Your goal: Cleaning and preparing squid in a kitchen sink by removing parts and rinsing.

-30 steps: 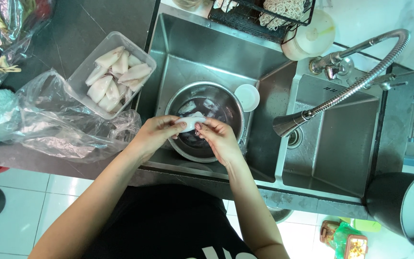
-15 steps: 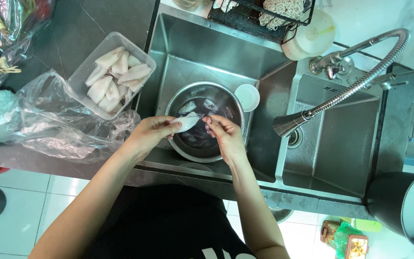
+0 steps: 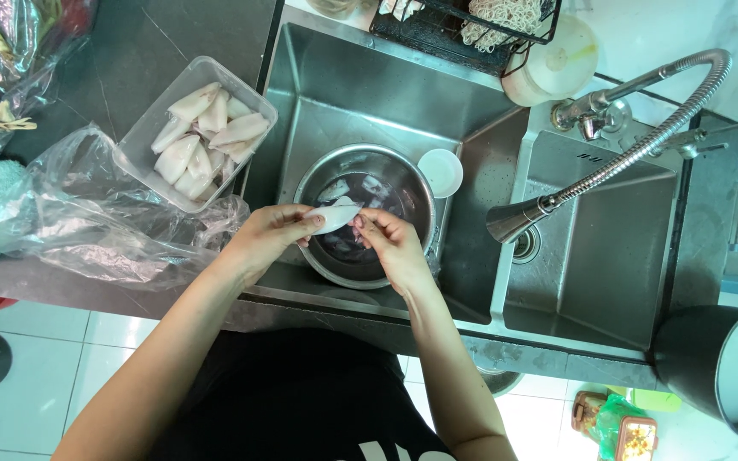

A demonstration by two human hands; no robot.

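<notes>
Our left hand point(image 3: 268, 236) and right hand point(image 3: 393, 245) both pinch one white squid piece point(image 3: 335, 218), held over the steel bowl point(image 3: 403, 183) in the sink point(image 3: 335, 94) to catch drips.

pale white squid piece point(image 3: 335, 218), lying level, pinched over the steel bowl point(image 3: 403, 175)

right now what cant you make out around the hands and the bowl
- Head view: the near end of the white squid piece is covered by the left hand; the right hand covers its other end.
- What lies in the steel bowl is partly hidden by both hands, dark and too small to tell.
- The pot at bottom right is cut off by the frame edge.
</notes>
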